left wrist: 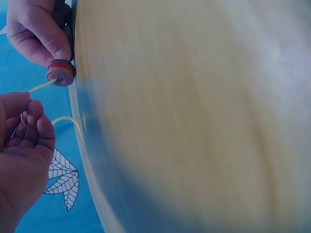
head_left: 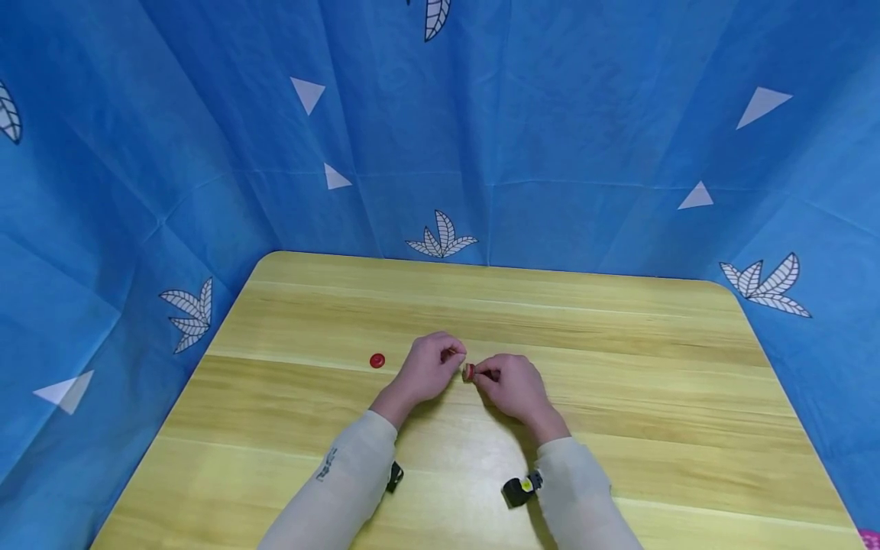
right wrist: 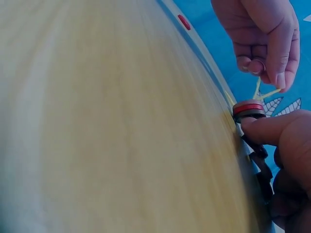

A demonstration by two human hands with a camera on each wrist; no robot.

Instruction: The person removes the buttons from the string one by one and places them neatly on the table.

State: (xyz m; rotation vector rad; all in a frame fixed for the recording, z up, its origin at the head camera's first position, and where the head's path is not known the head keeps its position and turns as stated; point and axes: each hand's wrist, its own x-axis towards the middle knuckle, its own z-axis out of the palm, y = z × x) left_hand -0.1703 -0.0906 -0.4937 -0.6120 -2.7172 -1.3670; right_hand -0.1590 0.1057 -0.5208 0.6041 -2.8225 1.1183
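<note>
My right hand (head_left: 514,386) pinches a small round brown piece with a red band (right wrist: 249,109) between thumb and finger. A thin yellow string (left wrist: 43,86) comes out of the middle of the piece's face. My left hand (head_left: 429,368), just to the left, pinches that string between thumb and forefinger, its other fingers curled. Another stretch of yellow string (left wrist: 67,118) hangs in a curve past the left fingers. Dark curved pieces (right wrist: 262,170) show under the right fingers; their kind is unclear. A red disc (head_left: 377,360) lies flat on the table, left of the left hand.
The hands work above a wooden-topped table (head_left: 653,397) with rounded far corners. A blue curtain (head_left: 577,137) with leaf and triangle prints hangs behind it and along both sides. A black wrist camera (head_left: 521,489) sits by the right sleeve.
</note>
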